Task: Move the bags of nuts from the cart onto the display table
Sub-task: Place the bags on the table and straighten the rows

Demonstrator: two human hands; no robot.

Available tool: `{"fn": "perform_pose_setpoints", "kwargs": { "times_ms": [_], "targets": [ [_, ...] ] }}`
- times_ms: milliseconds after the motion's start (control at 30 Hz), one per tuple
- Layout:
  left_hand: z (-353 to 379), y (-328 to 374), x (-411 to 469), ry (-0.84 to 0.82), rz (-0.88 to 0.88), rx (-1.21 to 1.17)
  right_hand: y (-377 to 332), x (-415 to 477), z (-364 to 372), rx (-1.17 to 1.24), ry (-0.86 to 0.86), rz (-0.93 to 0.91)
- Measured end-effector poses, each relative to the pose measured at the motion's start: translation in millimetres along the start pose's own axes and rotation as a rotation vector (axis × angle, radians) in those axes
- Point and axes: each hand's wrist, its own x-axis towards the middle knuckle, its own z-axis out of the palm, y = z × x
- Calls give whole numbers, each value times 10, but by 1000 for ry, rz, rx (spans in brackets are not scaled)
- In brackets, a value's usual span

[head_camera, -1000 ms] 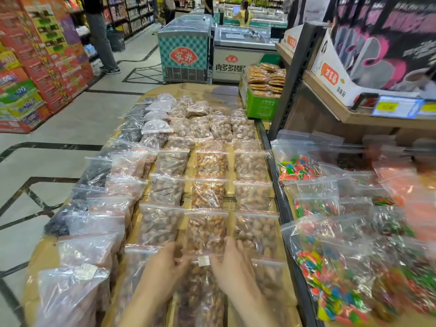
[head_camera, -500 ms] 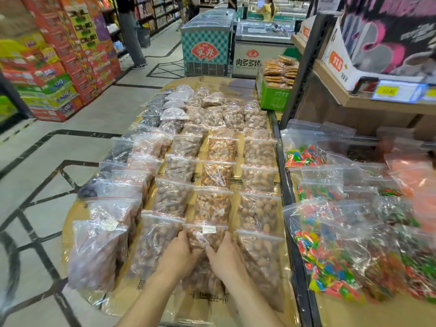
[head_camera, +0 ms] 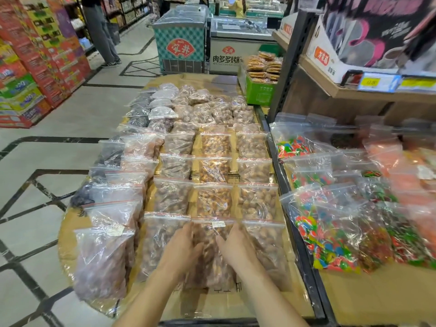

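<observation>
The display table (head_camera: pixel 212 303) is lined with brown cardboard and carries several rows of clear zip bags of nuts. At the near end of the middle column lies a bag of brown nuts (head_camera: pixel 210 263) with a small white label near its top. My left hand (head_camera: pixel 182 247) rests on the bag's left side and my right hand (head_camera: pixel 237 246) on its right side. The fingers of both lie fairly straight and the thumbs point inward. The cart is out of view.
Bags of coloured candy (head_camera: pixel 328 234) fill the adjoining table on the right, behind a black metal rail (head_camera: pixel 297 246). A shelf post (head_camera: pixel 286 67) and a green crate of biscuits (head_camera: pixel 259 90) stand beyond. A freezer (head_camera: pixel 181 43) and a standing person (head_camera: pixel 100 31) are up the aisle.
My hands have slid from the bag's top edge down onto its sides. The bag now lies flat at the near end of the middle column. My view has pulled back.
</observation>
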Motion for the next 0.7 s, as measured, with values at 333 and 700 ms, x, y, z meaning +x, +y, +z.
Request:
{"fn": "perform_pose_setpoints", "kwargs": {
  "times_ms": [333, 700],
  "targets": [
    [-514, -502, 44, 179, -120, 97, -638, -115, 451, 61, -60, -124],
    [-494, -750, -19, 76, -98, 11, -703, -149, 859, 22, -117, -111]
  ]
}}
